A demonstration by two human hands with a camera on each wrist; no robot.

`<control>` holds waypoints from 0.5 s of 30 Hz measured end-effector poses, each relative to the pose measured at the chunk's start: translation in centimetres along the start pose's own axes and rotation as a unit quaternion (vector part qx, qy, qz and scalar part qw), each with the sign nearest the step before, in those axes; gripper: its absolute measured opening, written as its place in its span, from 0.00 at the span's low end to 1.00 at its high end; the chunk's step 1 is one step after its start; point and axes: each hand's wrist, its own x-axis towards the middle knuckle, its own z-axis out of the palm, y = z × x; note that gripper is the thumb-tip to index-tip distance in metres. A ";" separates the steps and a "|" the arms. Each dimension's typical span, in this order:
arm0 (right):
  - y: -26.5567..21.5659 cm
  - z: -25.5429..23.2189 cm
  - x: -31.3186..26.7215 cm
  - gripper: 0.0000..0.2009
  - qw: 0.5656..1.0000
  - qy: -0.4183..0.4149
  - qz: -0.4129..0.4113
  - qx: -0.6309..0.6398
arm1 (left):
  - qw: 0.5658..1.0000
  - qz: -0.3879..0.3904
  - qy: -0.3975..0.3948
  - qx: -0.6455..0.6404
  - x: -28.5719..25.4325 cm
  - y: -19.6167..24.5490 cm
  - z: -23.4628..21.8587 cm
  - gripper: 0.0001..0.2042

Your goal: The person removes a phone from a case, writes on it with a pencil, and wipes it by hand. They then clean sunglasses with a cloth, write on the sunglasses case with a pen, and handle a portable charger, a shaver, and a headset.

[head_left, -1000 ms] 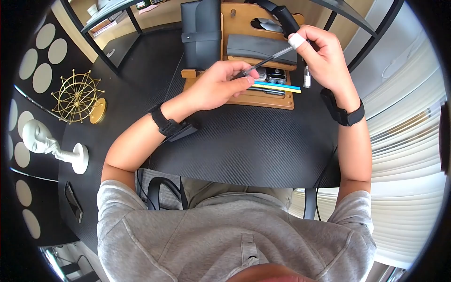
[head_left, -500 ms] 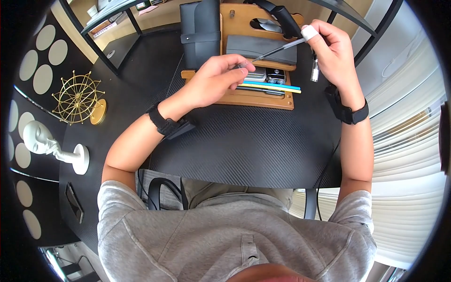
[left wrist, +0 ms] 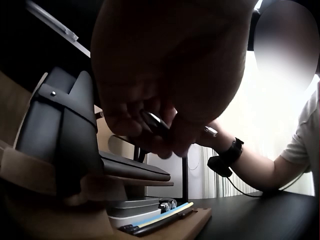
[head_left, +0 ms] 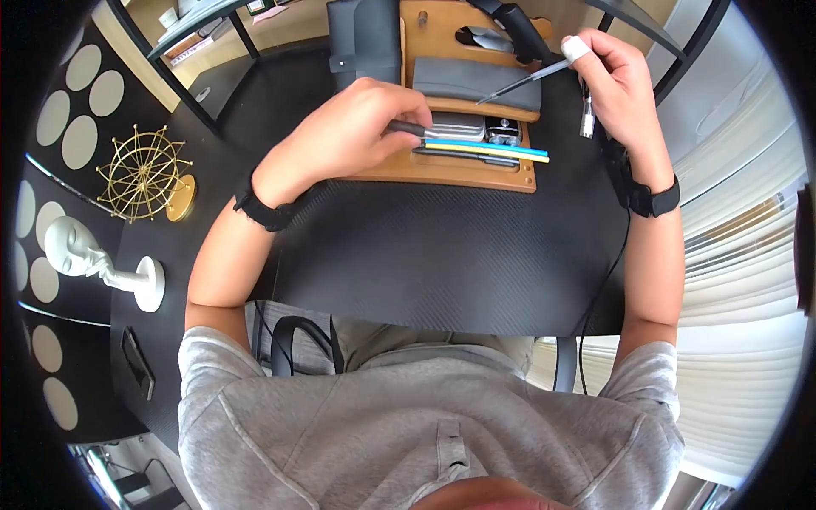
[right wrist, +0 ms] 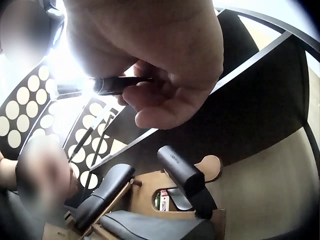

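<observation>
In the head view my left hand (head_left: 344,127) pinches a dark pen part (head_left: 406,127) over the left side of a wooden desk organizer (head_left: 374,174). From the left wrist, that dark glossy piece (left wrist: 156,123) shows between fingertips and thumb. My right hand (head_left: 619,81), with a white wrap on its thumb, pinches a thin pen refill (head_left: 523,82) that points down-left. A pen piece with a clear end (head_left: 586,117) hangs from the same hand's curled fingers; its dark barrel (right wrist: 117,85) shows in the right wrist view. The refill's tip is apart from my left fingers.
Blue and yellow sticks (head_left: 484,148) and a black pen lie along the organizer's front. Behind them are a grey case (head_left: 476,79), a black pouch (head_left: 364,38) and a black case (head_left: 520,30). A golden wheel ornament (head_left: 146,174) and white head figure (head_left: 72,245) stand left.
My left hand has drawn left, away from the refill's tip, and turned more palm down, with the dark pen part now visible in it. My right hand has moved up and right with the refill.
</observation>
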 end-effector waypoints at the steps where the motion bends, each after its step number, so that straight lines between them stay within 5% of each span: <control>1: 0.4 0.1 -0.1 0.15 1.000 -0.004 0.000 0.003 | 0.999 0.017 -0.027 0.022 -0.1 -0.1 -0.1 0.12; 6: -3.9 1.0 -0.1 0.18 0.996 -0.010 0.086 -0.014 | 0.994 -0.008 -0.106 0.032 -0.4 1.4 0.8 0.07; 9: -2.0 1.4 -0.3 0.18 1.000 -0.004 0.030 -0.010 | 0.987 0.007 -0.155 0.044 -0.8 1.3 1.9 0.07; 15: -2.0 1.6 -0.4 0.17 0.999 -0.020 0.050 0.010 | 0.970 -0.003 -0.219 0.102 -0.9 0.5 2.7 0.06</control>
